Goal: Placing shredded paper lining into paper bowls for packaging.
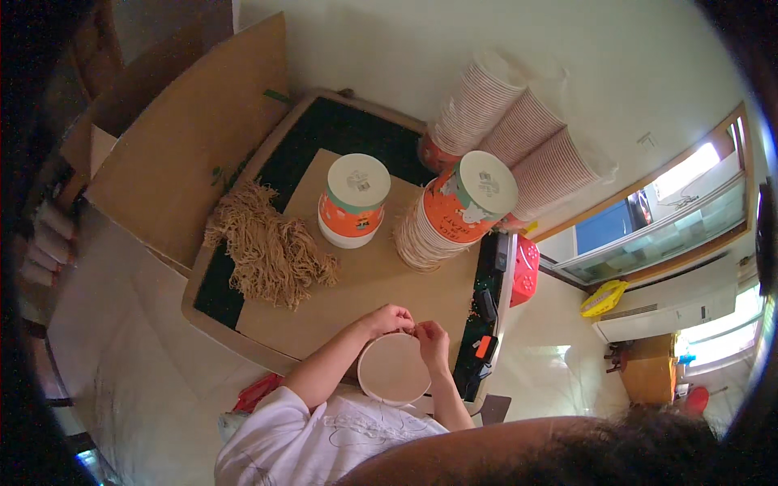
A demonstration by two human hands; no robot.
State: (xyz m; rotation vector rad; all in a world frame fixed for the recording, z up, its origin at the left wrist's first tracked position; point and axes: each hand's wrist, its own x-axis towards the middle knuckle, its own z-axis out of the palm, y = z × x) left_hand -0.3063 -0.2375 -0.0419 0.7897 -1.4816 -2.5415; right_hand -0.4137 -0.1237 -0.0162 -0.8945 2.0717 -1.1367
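Lightly pinched: a paper tub worked at its rim

Leftmost on the bench [267, 320] lies a limp bundle of tan string [271, 251], soft and easily tangled. Nearer the person, the round white paper tub [395, 368] looks light, thin-walled and easily crushed; the rim seems its firmest hold. The left hand [389, 320] and right hand [432, 338] meet over its far rim, fingertips clenched on something too small to identify, elbows tucked in.
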